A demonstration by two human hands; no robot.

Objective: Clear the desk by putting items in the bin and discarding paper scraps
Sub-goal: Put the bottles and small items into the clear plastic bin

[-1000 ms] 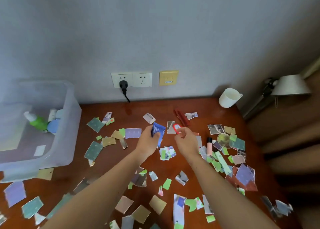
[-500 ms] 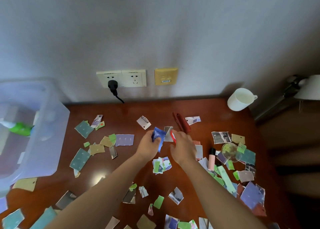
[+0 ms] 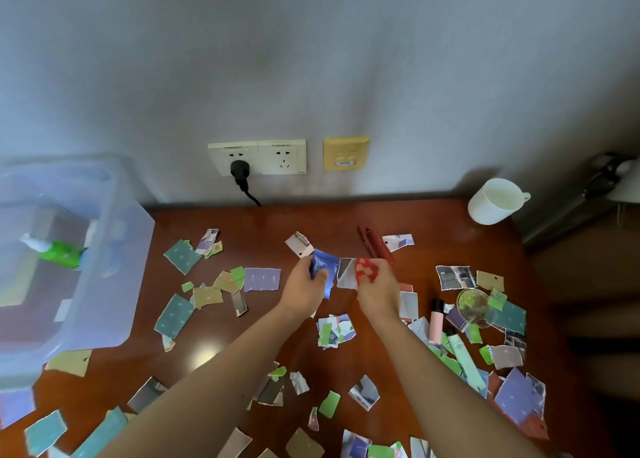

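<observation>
Left hand (image 3: 304, 293) pinches a crumpled blue scrap (image 3: 323, 267) between thumb and fingers, just above the surface (image 3: 311, 220). Right hand (image 3: 378, 293), just beside it, has its fingers curled round a red-and-white patterned piece (image 3: 366, 269). A grey-white scrap (image 3: 346, 273) lies against that piece; cannot tell whether it is gripped as well.

Step in hand (judgement): gathering scraps mid-surface before discarding.
- Paper is thin and flat on polished wood, so slide a piece to lift its edge rather than pick from above.
- Stack several into one fist per trip, since the litter is wide.
- Sort as you go: solid items to the bin (image 3: 114, 236), paper elsewhere. No waste container is in view.

Appearance of the task things:
- Scraps: torn, ragged edges, in teal, lilac, tan, bright green and photo print. They are scattered across the whole surface and densest at right.
- A pink tube (image 3: 435, 321), a pale green tube (image 3: 465, 359) and a dark red pen-like item (image 3: 374, 244) lie among them.
- The bin is translucent plastic at the left edge, well apart from both hands. A green bottle (image 3: 64, 254) is inside.
- White mug (image 3: 493, 203) stands at the back right corner.
</observation>
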